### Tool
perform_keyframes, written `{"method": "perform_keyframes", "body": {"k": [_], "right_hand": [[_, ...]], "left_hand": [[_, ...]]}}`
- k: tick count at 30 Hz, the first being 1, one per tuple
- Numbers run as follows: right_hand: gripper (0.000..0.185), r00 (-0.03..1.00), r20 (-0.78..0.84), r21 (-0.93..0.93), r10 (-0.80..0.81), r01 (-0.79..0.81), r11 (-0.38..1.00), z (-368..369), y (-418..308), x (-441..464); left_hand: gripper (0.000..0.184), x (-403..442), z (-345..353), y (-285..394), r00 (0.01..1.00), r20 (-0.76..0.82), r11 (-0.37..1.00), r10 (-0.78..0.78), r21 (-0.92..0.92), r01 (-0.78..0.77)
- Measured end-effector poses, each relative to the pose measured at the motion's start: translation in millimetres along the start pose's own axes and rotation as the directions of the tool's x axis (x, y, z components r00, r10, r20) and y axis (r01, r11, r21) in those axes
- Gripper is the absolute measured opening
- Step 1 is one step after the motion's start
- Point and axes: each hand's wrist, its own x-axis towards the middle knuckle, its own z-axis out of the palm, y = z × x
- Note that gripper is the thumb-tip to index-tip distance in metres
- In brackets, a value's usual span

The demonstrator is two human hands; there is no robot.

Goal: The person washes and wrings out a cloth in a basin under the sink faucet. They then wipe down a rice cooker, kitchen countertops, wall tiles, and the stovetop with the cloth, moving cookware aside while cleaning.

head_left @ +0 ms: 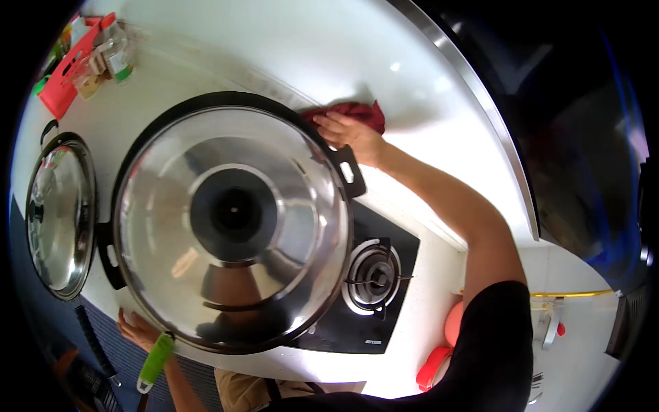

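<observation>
My right hand (350, 135) presses a dark red cloth (364, 113) against the white wall behind the large pot. The fingers are bent over the cloth, beside the pot's black side handle (352, 172). A shiny steel lid (165, 165) with a black centre knob covers the big pot. Near the counter's front edge, my left hand (141, 332) has its fingers apart, close to the pot's lower left rim. A green-handled utensil (156, 362) lies in front of that hand and hides part of it.
A black gas hob (395, 323) with a bare burner is right of the pot. Another lidded pan (62, 213) stands left. A red basket (65, 86) and a clear bottle (118, 55) are at the upper left. Red containers (432, 367) are at the lower right.
</observation>
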Motion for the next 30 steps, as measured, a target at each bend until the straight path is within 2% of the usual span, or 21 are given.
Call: {"method": "perform_keyframes", "body": {"k": [1,2,3,5,6,7,8,9,10,11,13,16,18,20,21,22,23,25,26,28,30], "right_hand": [[0.043,0.997,-0.019,0.337,0.077,-0.066,0.939,28.2,6.8,-26.9],[0.045,0.987,-0.018,0.639,0.158,-0.11,0.761,56.7,11.9,-54.0],[0.046,0.972,0.002,0.865,0.236,-0.12,0.487,81.0,13.1,-80.2],[0.05,0.969,0.038,0.619,0.245,-0.215,0.755,88.4,-2.6,-125.8],[0.054,0.976,0.078,-0.058,0.204,-0.2,0.978,71.5,-19.7,-154.2],[0.057,0.969,0.14,-0.699,0.203,-0.048,0.713,63.5,-31.6,-184.1],[0.054,0.971,0.112,-0.65,0.211,-0.089,0.755,71.9,-34.2,-217.1],[0.053,0.973,0.072,-0.697,0.218,-0.107,0.709,84.9,-36.3,-252.6],[0.054,0.96,0.058,-0.652,0.274,-0.171,0.739,96.2,-42.6,-289.5],[0.052,0.936,0.136,-0.646,0.326,-0.166,0.745,100.1,-47.8,-323.0],[0.046,0.935,0.132,-0.616,0.33,-0.183,0.766,110.1,-54.8,-387.9],[0.033,0.923,0.01,-0.513,0.384,-0.325,0.795,132.4,-62.0,-436.9],[0.034,0.889,0.045,-0.481,0.457,-0.382,0.789,130.9,-62.7,-406.6],[0.045,0.922,-0.022,-0.468,0.387,-0.352,0.811,125.5,-53.7,-340.1],[0.049,0.929,0.064,-0.437,0.365,-0.303,0.847,124.7,-47.4,-304.9],[0.05,0.956,-0.097,-0.43,0.276,-0.29,0.855,135.0,-40.8,-279.0],[0.049,0.977,-0.082,-0.544,0.197,-0.21,0.812,124.6,-40.4,-251.1],[0.05,0.966,-0.19,-0.536,0.174,-0.251,0.806,132.0,-30.1,-197.3],[0.046,0.969,-0.229,-0.585,0.088,-0.209,0.784,109.3,-32.1,-163.7],[0.044,0.894,-0.448,-0.546,0.006,-0.279,0.79,81.5,-26.1,-99.9],[0.042,0.845,-0.532,-0.696,-0.056,-0.399,0.597,32.7,-31.2,-65.5]], "left_hand": [[0.042,1.2,2.6,-5.6,1.0,0.015,1.0,0.002,-0.026,-0.001],[0.042,2.5,2.9,-9.8,1.0,0.029,0.999,0.006,-0.048,-0.004],[0.042,3.3,0.1,-12.1,0.998,0.049,0.996,0.047,-0.073,-0.043],[0.043,-0.2,-3.7,-16.6,0.988,0.081,0.986,0.128,-0.119,-0.118],[0.043,-0.9,-5.6,-22.0,0.984,0.09,0.982,0.157,-0.12,-0.146],[0.043,-4.1,-6.5,-23.5,0.98,0.094,0.98,0.178,-0.106,-0.168],[0.043,-6.9,-7.7,-25.9,0.977,0.096,0.98,0.189,-0.088,-0.181],[0.042,-10.0,-8.7,-27.8,0.976,0.093,0.979,0.199,-0.059,-0.194],[0.042,-10.5,-9.4,-29.3,0.974,0.092,0.978,0.207,-0.027,-0.206],[0.042,-11.9,-8.9,-29.8,0.972,0.094,0.977,0.214,-0.002,-0.215],[0.042,-10.5,-8.2,-28.6,0.969,0.087,0.971,0.232,0.048,-0.236],[0.042,-9.9,-10.5,-25.9,0.96,0.084,0.956,0.268,0.1,-0.276],[0.041,-9.6,-12.3,-24.7,0.955,0.095,0.947,0.281,0.133,-0.292],[0.041,-9.2,-10.3,-22.5,0.952,0.108,0.94,0.287,0.158,-0.302],[0.041,-7.5,-9.1,-21.1,0.949,0.109,0.935,0.297,0.169,-0.312],[0.041,-6.2,-9.4,-20.2,0.948,0.111,0.931,0.299,0.185,-0.315],[0.041,-5.0,-9.3,-20.5,0.947,0.11,0.927,0.303,0.197,-0.319],[0.041,-4.4,-5.4,-19.9,0.942,0.12,0.916,0.314,0.221,-0.334],[0.04,-3.2,-4.2,-19.6,0.938,0.12,0.909,0.325,0.236,-0.345],[0.04,-2.1,-1.4,-19.2,0.931,0.112,0.892,0.348,0.265,-0.366],[0.04,-1.7,-1.7,-21.3,0.923,0.103,0.872,0.372,0.302,-0.385]]}}
